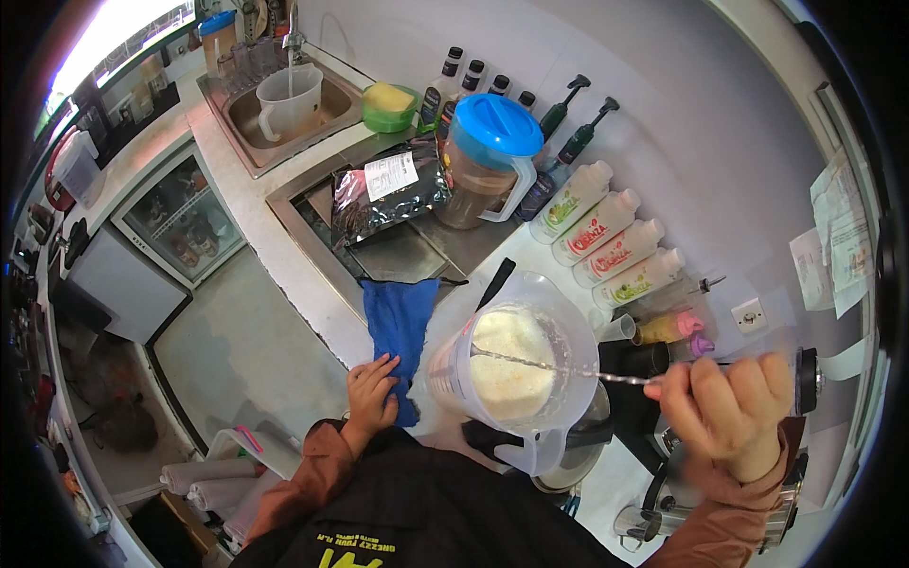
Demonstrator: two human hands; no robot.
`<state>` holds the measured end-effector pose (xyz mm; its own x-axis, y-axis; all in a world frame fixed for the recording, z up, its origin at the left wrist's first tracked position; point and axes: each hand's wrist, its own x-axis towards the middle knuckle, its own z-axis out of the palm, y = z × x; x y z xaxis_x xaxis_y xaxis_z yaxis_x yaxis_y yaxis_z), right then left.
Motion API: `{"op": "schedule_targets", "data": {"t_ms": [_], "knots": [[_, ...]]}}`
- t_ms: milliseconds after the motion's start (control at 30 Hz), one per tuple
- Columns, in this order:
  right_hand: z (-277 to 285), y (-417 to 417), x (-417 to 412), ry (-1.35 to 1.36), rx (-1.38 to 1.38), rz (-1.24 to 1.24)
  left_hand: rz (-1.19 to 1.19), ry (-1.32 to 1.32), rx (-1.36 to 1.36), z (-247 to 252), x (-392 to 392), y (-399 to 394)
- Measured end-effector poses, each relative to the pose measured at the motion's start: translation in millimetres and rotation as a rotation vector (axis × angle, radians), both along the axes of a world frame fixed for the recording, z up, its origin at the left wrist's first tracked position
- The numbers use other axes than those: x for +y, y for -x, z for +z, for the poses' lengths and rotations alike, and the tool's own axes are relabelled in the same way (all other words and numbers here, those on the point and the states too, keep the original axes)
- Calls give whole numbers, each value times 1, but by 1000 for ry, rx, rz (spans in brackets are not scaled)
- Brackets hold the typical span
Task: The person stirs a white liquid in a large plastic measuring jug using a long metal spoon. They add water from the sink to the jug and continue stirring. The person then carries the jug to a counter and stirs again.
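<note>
A translucent plastic measuring pitcher [584, 334] stands on the counter before me, with a pale yellow, frothy-looking mixture [513, 387] inside. My right hand [724, 412] grips the end of a twisted metal bar spoon [547, 366], whose other end reaches into the mixture. The pitcher's handle points towards me, untouched by either hand. To the left of the pitcher, a blue cloth [399, 319] drapes along the counter's edge. My left hand [373, 394] rests on its lower part, fingers slightly spread and not visibly gripping it.
Water runs from a faucet [292, 39] into a white pitcher [302, 92] in the sink. A blue-lidded jug [483, 177] and a black foil bag [383, 199] stand on the metal counter section. Several white bottles [603, 241] line the wall. Steel cups [637, 524] sit at lower right.
</note>
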<state>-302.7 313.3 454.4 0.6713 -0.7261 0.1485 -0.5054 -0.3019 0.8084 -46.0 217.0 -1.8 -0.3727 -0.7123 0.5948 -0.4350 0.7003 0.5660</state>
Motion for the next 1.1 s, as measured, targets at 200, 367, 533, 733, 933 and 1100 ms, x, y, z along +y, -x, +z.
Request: {"op": "schedule_targets", "data": {"t_ms": [200, 367, 533, 733, 933, 1100], "knots": [[-2, 27, 1, -50, -119, -317, -3, 66, 78, -4, -2, 3], [-3, 48, 8, -46, -286, -321, 14, 81, 76, -6, -2, 2], [6, 40, 24, -170, -343, -380, 9, 93, 92, -6, -3, 3], [-15, 44, 13, -206, -399, -363, 2, 100, 93, -4, -3, 2], [-26, 60, 3, -128, -362, -357, -14, 100, 100, -4, -3, 4], [-11, 59, 0, -40, -362, -359, 1, 111, 102, -3, -2, 2]]}}
